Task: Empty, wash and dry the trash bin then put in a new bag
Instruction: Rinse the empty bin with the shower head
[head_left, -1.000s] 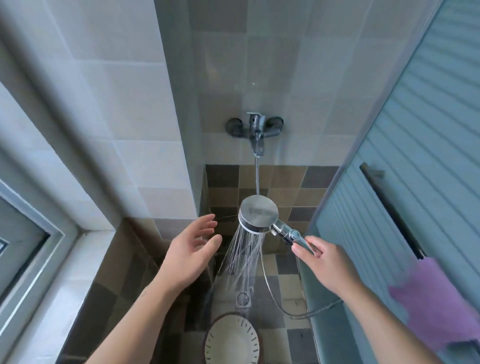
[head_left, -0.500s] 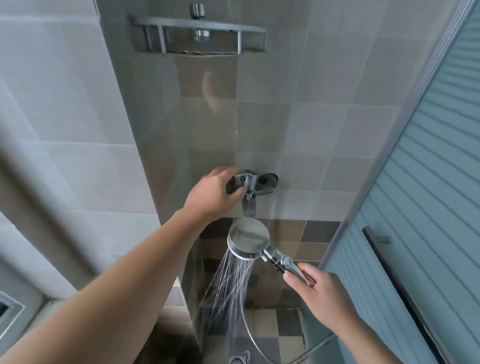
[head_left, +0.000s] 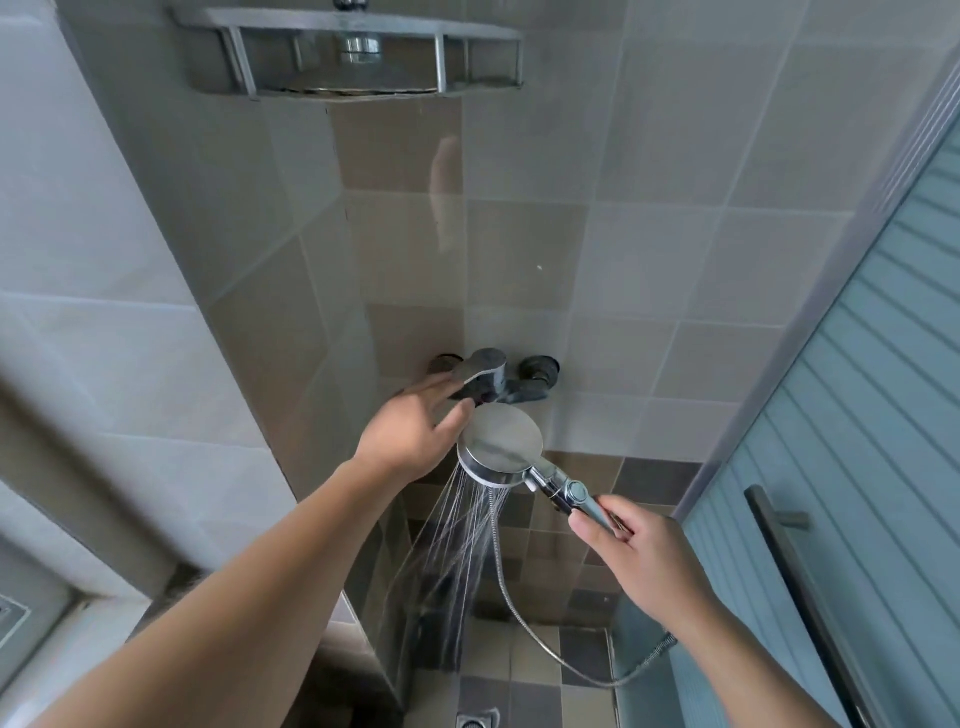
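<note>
The trash bin is out of sight. My right hand (head_left: 639, 556) grips the handle of the chrome hand shower (head_left: 501, 441), whose head faces down and sprays water toward the tiled floor. My left hand (head_left: 410, 426) reaches to the wall faucet (head_left: 519, 387) and holds the tip of its lever (head_left: 480, 366) between fingers and thumb. The metal hose (head_left: 519, 613) loops from the shower handle down to the right.
A metal corner shelf (head_left: 353, 57) hangs high on the tiled wall. The ribbed glass door (head_left: 857, 415) with a dark bar handle (head_left: 795, 587) stands close on the right. A floor drain (head_left: 475, 719) lies below, and a window frame (head_left: 31, 639) sits at lower left.
The view has tilted up, so the bin on the floor has left the frame. My left hand went from beside the spray up to the faucet lever. My right hand keeps the shower.
</note>
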